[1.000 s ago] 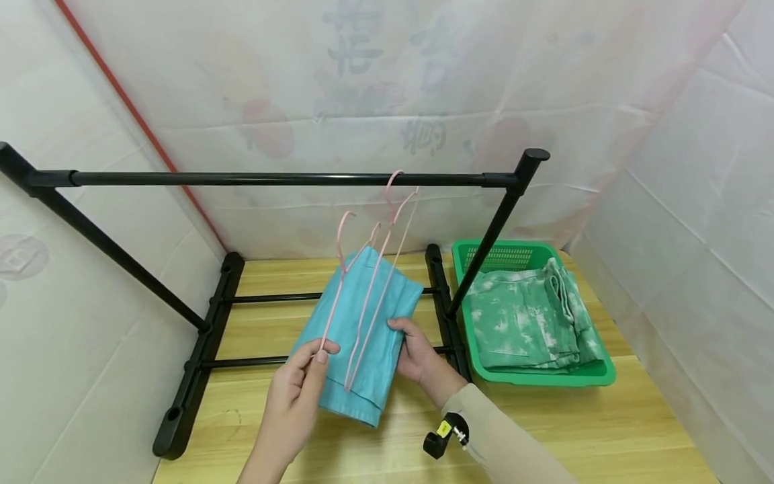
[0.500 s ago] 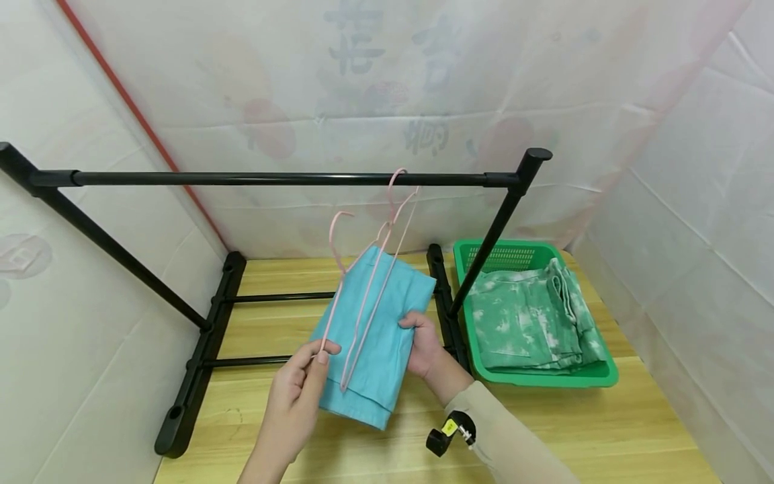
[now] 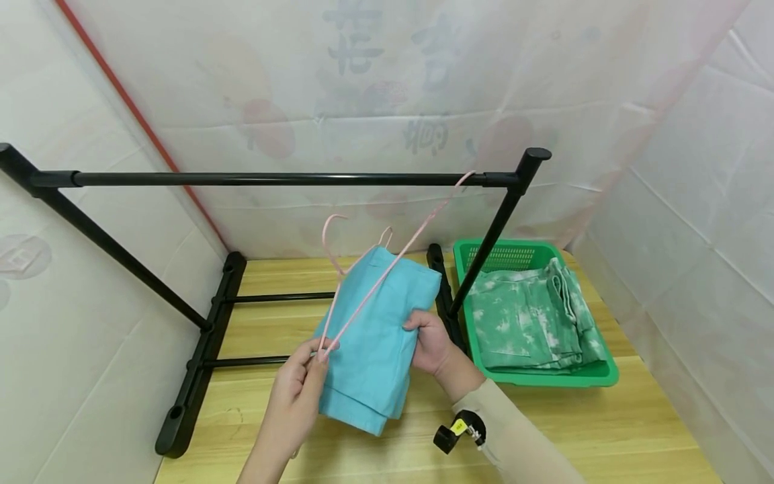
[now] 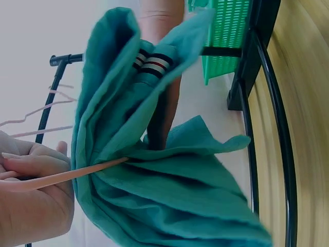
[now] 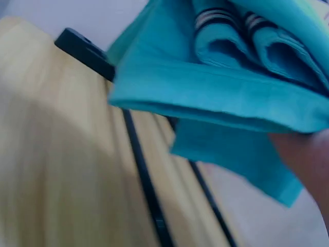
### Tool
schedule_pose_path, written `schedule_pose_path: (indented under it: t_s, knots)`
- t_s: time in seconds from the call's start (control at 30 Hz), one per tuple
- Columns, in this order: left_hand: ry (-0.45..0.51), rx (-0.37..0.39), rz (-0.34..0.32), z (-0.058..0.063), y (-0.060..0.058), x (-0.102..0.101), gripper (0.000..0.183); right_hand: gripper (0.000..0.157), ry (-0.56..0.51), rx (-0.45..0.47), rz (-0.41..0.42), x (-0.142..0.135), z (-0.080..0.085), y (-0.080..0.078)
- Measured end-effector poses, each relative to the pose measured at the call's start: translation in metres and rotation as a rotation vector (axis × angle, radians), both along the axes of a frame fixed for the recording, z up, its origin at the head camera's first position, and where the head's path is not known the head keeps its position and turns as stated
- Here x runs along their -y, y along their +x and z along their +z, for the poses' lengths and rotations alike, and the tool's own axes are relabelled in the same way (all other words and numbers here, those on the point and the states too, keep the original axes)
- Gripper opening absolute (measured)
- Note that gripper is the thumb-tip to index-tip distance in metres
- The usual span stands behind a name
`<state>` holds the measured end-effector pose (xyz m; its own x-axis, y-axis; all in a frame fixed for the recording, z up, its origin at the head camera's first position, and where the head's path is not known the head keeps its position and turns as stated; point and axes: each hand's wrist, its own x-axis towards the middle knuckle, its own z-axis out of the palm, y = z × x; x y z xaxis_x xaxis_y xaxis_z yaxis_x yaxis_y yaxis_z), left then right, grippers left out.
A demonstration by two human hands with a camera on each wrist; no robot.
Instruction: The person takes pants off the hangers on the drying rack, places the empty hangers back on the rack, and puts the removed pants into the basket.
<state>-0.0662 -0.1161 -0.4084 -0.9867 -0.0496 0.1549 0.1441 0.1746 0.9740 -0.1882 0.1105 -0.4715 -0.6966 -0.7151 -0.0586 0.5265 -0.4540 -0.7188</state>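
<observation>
A pink wire hanger [image 3: 334, 312] is pinched between the thumb and fingers of my left hand [image 3: 297, 386], and a turquoise garment [image 3: 375, 336] lies folded across it. In the left wrist view the hanger [image 4: 61, 177] runs into the garment's folds [image 4: 169, 195]. My right hand [image 3: 431, 343] grips the garment's right edge, thumb on the near face; its other fingers are hidden behind the cloth. Striped cuffs [image 5: 221, 31] show inside the folds in the right wrist view. A second pink hanger [image 3: 399, 259] hooks over the rack's bar, its lower end overlapping my left fingertips.
The black clothes rack [image 3: 272, 179] spans the wooden table [image 3: 544, 437], its feet at left and right. Right of it stands a green basket [image 3: 538, 380] holding a folded green-and-white patterned garment [image 3: 526, 323]. Pale cloth walls [image 3: 272, 67] surround the table.
The second hanger's hook has shifted right along the bar, and the hanger has turned edge-on. My right hand has moved slightly right with the garment's edge. My left hand stays almost in place.
</observation>
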Motion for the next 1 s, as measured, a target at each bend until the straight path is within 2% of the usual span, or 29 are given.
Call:
schedule_pose_path:
  t_s: [0.1, 0.23, 0.33, 0.43, 0.67, 0.87, 1.0]
  knots:
    - [0.006, -0.013, 0.009, 0.0, 0.0, 0.001, 0.021, 0.077, 0.15, -0.067, -0.035, 0.0, 0.008, -0.003]
    - [0.013, -0.032, 0.001, 0.001, 0.0, 0.0, 0.021, 0.08, 0.256, -0.058, -0.11, 0.001, 0.019, -0.004]
    - [0.02, -0.042, -0.012, 0.002, 0.001, -0.001, 0.021, 0.074, 0.249, -0.025, -0.17, 0.004, 0.025, -0.003]
    - [0.022, -0.049, -0.01, 0.002, 0.001, -0.001, 0.021, 0.073, 0.211, -0.012, -0.191, 0.005, 0.028, -0.002]
    - [0.025, -0.033, -0.006, 0.0, 0.0, 0.0, 0.021, 0.066, 0.138, 0.028, -0.149, 0.003, 0.029, -0.001]
    - [0.013, -0.023, -0.01, -0.005, -0.003, 0.005, 0.025, 0.061, 0.066, 0.096, -0.15, 0.005, 0.028, 0.002]
    - [0.022, -0.019, 0.017, -0.005, -0.001, 0.008, 0.023, 0.062, 0.087, 0.078, -0.154, 0.006, 0.025, 0.003]
